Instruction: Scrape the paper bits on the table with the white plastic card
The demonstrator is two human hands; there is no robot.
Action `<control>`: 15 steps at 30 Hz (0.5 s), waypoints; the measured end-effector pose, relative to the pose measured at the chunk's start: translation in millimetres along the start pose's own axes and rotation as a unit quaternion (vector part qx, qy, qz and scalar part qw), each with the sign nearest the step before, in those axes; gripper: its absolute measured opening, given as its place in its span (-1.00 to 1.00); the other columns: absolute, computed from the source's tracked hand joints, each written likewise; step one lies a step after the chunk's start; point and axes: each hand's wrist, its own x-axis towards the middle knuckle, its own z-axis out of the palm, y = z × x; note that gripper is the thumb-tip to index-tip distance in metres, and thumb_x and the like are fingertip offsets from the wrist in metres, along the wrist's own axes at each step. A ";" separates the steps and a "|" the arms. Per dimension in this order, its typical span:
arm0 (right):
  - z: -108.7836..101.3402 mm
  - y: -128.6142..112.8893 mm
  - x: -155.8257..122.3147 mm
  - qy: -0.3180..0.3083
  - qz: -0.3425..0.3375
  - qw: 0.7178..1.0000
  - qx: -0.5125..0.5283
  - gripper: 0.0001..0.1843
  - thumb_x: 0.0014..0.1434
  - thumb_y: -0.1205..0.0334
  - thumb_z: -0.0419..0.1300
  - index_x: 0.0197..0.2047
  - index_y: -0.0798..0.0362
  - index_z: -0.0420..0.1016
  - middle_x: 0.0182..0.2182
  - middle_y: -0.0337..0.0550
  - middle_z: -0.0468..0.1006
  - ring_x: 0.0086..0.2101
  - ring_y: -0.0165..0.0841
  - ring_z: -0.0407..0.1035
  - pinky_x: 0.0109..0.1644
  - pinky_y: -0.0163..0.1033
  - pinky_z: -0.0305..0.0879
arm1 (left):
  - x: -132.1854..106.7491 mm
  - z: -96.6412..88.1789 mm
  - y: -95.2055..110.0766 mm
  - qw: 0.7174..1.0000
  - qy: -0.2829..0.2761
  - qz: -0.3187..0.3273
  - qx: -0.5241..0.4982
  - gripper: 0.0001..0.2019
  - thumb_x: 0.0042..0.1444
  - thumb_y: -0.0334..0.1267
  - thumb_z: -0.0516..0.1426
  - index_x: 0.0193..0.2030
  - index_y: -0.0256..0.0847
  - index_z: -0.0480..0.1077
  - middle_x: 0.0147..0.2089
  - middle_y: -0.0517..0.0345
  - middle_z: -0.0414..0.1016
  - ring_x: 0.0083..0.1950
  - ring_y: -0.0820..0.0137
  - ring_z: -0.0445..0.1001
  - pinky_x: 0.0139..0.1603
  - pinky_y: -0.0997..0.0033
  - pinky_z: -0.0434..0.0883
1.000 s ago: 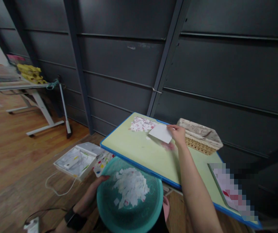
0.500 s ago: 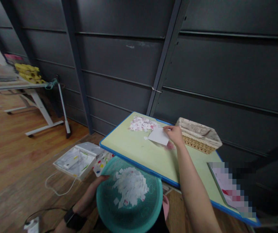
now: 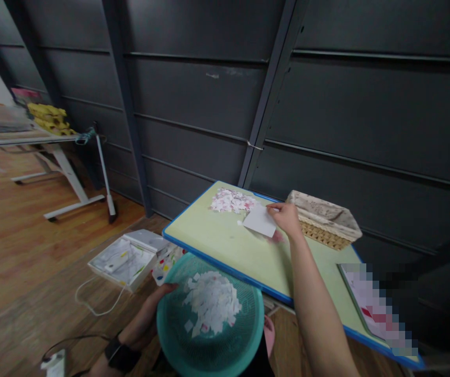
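Note:
My left hand (image 3: 156, 306) grips the left rim of a teal plastic strainer basket (image 3: 244, 335), its thumb over the edge. A heap of small torn white paper pieces (image 3: 213, 301) lies in the basket. Over the pale yellow table (image 3: 209, 235), my right hand (image 3: 285, 217) pinches a white sheet of paper (image 3: 259, 221) by its right corner. The sheet is slightly tilted, close to the tabletop. Just left of it is a second pile of paper scraps (image 3: 231, 200), white with pink bits. A pinkish patch shows beneath the sheet's right edge.
A wicker basket with a cloth lining (image 3: 323, 222) stands at the table's back right. A partly blurred tablet-like object (image 3: 370, 303) lies at the right. On the floor are an open white box (image 3: 121, 259) and a power strip (image 3: 55, 364). A dark panelled wall rises behind.
The whole view has shifted slightly. My right hand still holds the paper sheet in nearly the same place, and my left hand stays on the strainer basket.

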 end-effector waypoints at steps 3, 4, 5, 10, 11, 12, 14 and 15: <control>-0.3 -1.8 -0.8 0.010 0.000 1.000 -0.006 -0.64 -0.06 0.19 0.06 -0.33 0.12 0.64 -0.37 -0.02 0.63 -0.37 -0.20 0.46 -0.27 -0.22 0.28 | -1.7 1.6 0.6 1.000 0.013 -0.009 0.007 -0.57 0.00 -0.14 0.18 0.00 -0.32 0.37 -0.30 0.02 0.67 -0.29 0.14 0.61 -0.15 0.19 0.49; -0.8 -2.5 -1.0 0.010 -0.003 1.000 -0.003 -0.64 -0.06 0.19 0.07 -0.33 0.12 0.64 -0.37 -0.03 0.63 -0.37 -0.21 0.46 -0.27 -0.22 0.28 | -1.8 2.1 0.8 1.000 0.013 -0.006 0.007 -0.56 0.00 -0.14 0.18 0.02 -0.31 0.37 -0.29 0.02 0.67 -0.28 0.13 0.61 -0.14 0.18 0.48; -1.6 -3.0 -1.3 0.008 -0.005 1.000 0.002 -0.65 -0.07 0.19 0.07 -0.34 0.12 0.64 -0.37 -0.03 0.63 -0.37 -0.21 0.46 -0.27 -0.22 0.28 | -1.7 2.3 0.9 1.000 0.012 -0.003 0.006 -0.55 0.00 -0.14 0.18 0.03 -0.31 0.36 -0.29 0.02 0.67 -0.27 0.14 0.60 -0.14 0.19 0.48; -6.4 -1.7 -1.3 -0.055 -0.012 0.997 0.055 -0.67 -0.10 0.16 0.10 -0.38 0.12 0.64 -0.40 -0.05 0.62 -0.40 -0.22 0.44 -0.29 -0.22 0.28 | 1.1 0.1 0.0 1.000 0.010 -0.005 0.017 -0.56 -0.02 -0.13 0.19 -0.01 -0.33 0.39 -0.32 0.00 0.66 -0.34 0.19 0.60 -0.20 0.22 0.49; -7.0 -0.5 -0.9 -0.058 -0.008 0.996 0.065 -0.66 -0.11 0.15 0.11 -0.38 0.13 0.64 -0.40 -0.05 0.62 -0.41 -0.23 0.44 -0.30 -0.23 0.28 | 1.5 -0.5 -0.2 1.000 0.012 -0.006 0.019 -0.56 -0.03 -0.14 0.20 -0.02 -0.33 0.39 -0.33 0.00 0.66 -0.35 0.20 0.59 -0.21 0.23 0.49; -7.3 1.1 -0.3 -0.049 -0.001 0.996 0.073 -0.65 -0.11 0.14 0.11 -0.37 0.14 0.64 -0.40 -0.05 0.62 -0.41 -0.23 0.44 -0.31 -0.23 0.27 | 1.8 -1.0 -0.5 1.000 0.013 -0.004 0.019 -0.57 -0.03 -0.14 0.20 -0.03 -0.33 0.40 -0.33 0.00 0.66 -0.34 0.20 0.59 -0.21 0.24 0.49; -7.1 4.6 1.2 -0.012 0.015 0.997 0.079 -0.62 -0.10 0.13 0.10 -0.35 0.16 0.64 -0.40 -0.02 0.62 -0.42 -0.23 0.42 -0.33 -0.23 0.26 | 1.9 -1.5 -0.9 1.000 0.012 0.001 0.016 -0.58 -0.03 -0.15 0.20 -0.04 -0.32 0.40 -0.34 0.01 0.66 -0.34 0.19 0.59 -0.22 0.25 0.48; -6.6 6.2 2.0 0.009 0.025 0.997 0.075 -0.61 -0.10 0.12 0.10 -0.34 0.18 0.64 -0.41 -0.01 0.62 -0.43 -0.23 0.42 -0.34 -0.23 0.25 | 2.0 -1.5 -1.0 1.000 0.008 0.003 0.013 -0.59 -0.02 -0.15 0.20 -0.03 -0.30 0.40 -0.33 0.02 0.66 -0.33 0.18 0.59 -0.22 0.24 0.48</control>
